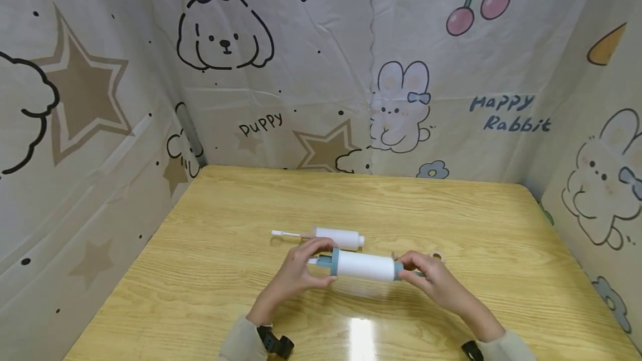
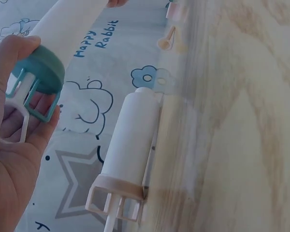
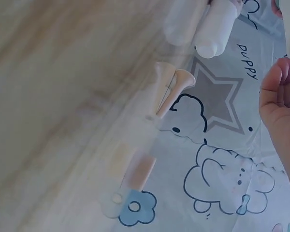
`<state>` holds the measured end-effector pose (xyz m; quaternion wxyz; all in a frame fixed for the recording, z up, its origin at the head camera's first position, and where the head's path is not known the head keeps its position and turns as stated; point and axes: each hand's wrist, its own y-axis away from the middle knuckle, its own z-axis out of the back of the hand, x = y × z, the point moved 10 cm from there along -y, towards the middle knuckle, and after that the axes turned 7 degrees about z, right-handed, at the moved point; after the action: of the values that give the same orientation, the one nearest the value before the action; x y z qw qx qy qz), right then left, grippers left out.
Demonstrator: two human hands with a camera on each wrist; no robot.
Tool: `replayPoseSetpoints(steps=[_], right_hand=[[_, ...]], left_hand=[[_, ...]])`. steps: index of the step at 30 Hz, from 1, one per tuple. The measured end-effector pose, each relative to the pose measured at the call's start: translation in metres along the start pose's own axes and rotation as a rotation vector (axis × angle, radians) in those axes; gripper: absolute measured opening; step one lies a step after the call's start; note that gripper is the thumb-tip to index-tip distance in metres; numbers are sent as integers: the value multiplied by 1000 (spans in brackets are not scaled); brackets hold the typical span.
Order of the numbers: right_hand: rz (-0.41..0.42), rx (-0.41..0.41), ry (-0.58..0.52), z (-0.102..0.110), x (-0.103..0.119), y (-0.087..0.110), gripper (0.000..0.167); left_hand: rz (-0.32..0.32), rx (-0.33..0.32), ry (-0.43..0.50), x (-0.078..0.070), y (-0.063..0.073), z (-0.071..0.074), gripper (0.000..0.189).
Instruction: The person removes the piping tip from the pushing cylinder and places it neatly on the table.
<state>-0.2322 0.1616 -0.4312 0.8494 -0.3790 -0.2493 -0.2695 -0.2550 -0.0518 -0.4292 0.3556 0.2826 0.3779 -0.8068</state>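
A toy-like syringe (image 1: 366,267) has a white barrel, a teal collar (image 2: 41,70) with loop handles, a white plunger rod and a teal tip (image 1: 398,271). It lies level in the air, close above the table. Around its collar, my left hand (image 1: 296,272) holds it between thumb and fingers. At the opposite end my right hand (image 1: 433,277) pinches the teal tip; in the right wrist view that tip is largely cut off. Just beyond, a second white syringe (image 1: 337,237) with a peach collar (image 2: 118,186) lies on the table, its rod pointing left.
Behind my right hand lie a peach spoon-shaped piece (image 3: 176,92) and a small pink block-like piece (image 3: 142,171). Both rest on the wooden table (image 1: 225,205). Printed cloth walls (image 1: 321,43) enclose the table at the back and sides.
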Motion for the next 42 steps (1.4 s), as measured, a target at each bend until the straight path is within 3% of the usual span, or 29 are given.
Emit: replayPoseSetpoints(steps=[3,5,11,15,18,25,32,38,42], right_hand=[[78,-1,40,0,9,-1,19],[79,1,28,0,10,-1,20],[-87,5,-59,1,-9,1,15],[-103,10,-82,0,-13,2,15],[-54,1,-45,0,-9,0,17],[132,-28,190,-1,12,-5,30],[175,-5,333,-5,17,-10,48],[251,1,429,-8,19,-11,35],[275,-1,467,-10,19,-10,36]], left_hand=[[-3,-10,-3,-1,1,1,59],[-14,-19,-12,-2,1,2,60],[-56,-48,-29,-7,2,3,61],[-74,-59,-33,-8,3,3,59],[-61,-61,-19,-6,2,4,58],[27,-58,27,4,2,5,54],[50,-69,26,9,2,8,53],[80,-63,40,14,3,8,52],[94,-53,47,15,4,7,52]])
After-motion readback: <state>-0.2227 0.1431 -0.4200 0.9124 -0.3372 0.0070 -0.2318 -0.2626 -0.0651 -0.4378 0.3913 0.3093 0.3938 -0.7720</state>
